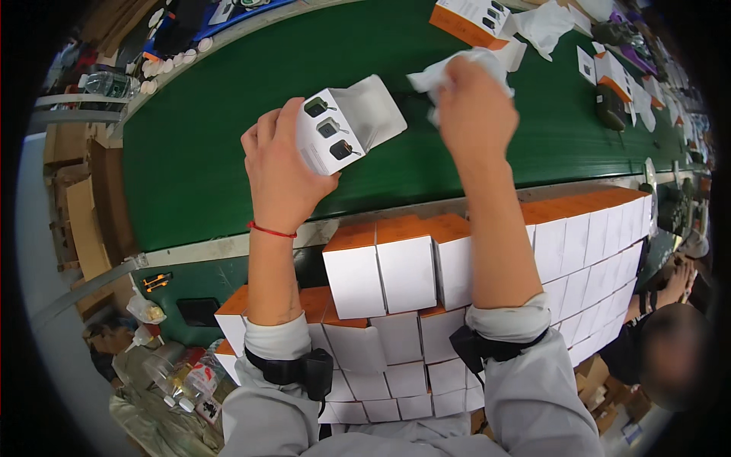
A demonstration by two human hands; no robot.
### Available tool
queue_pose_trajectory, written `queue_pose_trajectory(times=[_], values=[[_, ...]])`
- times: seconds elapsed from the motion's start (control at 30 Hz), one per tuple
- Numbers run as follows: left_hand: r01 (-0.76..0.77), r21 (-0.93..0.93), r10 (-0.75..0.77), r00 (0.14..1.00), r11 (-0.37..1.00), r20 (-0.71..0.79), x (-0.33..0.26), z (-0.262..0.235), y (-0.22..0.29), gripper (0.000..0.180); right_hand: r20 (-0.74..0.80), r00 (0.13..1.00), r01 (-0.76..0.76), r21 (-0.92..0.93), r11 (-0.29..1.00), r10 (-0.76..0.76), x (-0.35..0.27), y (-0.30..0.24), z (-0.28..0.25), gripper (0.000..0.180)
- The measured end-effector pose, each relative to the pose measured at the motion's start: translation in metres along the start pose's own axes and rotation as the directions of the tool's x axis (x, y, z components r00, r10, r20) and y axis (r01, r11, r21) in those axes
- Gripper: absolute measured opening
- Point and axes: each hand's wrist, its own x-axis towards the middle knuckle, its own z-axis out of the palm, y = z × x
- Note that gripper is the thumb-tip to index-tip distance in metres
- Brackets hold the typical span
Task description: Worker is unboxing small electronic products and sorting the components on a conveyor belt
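My left hand (280, 171) is wrapped round a small white carton (327, 135) printed with pictures of small devices. The carton is tilted over the green work surface (205, 152), and its end flap (375, 113) stands open to the right. To the right, my right hand (476, 114) is closed on a crumpled white wrapping bag (423, 82). Some of the bag is hidden behind the fingers, and I cannot see whether anything is inside it.
Rows of white and orange cartons (407, 274) are stacked between me and the work surface. An orange and white box (468, 21) and loose white wrapping (544, 29) lie at the far side. A dark device (609, 107) rests farther right. Another person (666, 358) is at the right.
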Motion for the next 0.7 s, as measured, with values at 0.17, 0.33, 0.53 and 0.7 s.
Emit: queue_pose_trajectory(times=[0.17,0.33,0.53,0.7], values=[[-0.028,-0.183,0.023,0.999,0.983,-0.029,0.005,0.001,0.006,0.094,0.098,0.958,0.127,0.697,0.705,-0.269,-0.013,-0.017,-0.003,0.024],[-0.366,-0.29,0.344,0.931,0.884,-0.124,0.008,0.0,0.009,0.093,0.438,0.891,-0.204,0.625,0.754,-0.122,-0.012,0.005,0.026,0.034],[-0.301,-0.207,0.304,0.953,0.931,-0.015,0.005,0.003,0.008,0.103,0.491,0.847,-0.18,0.626,0.759,-0.205,-0.004,0.0,0.016,0.041],[0.028,-0.05,-0.043,0.937,0.998,-0.347,0.007,0.007,-0.005,0.109,0.057,0.996,-0.09,0.716,0.692,0.07,0.003,0.004,0.033,0.083]])
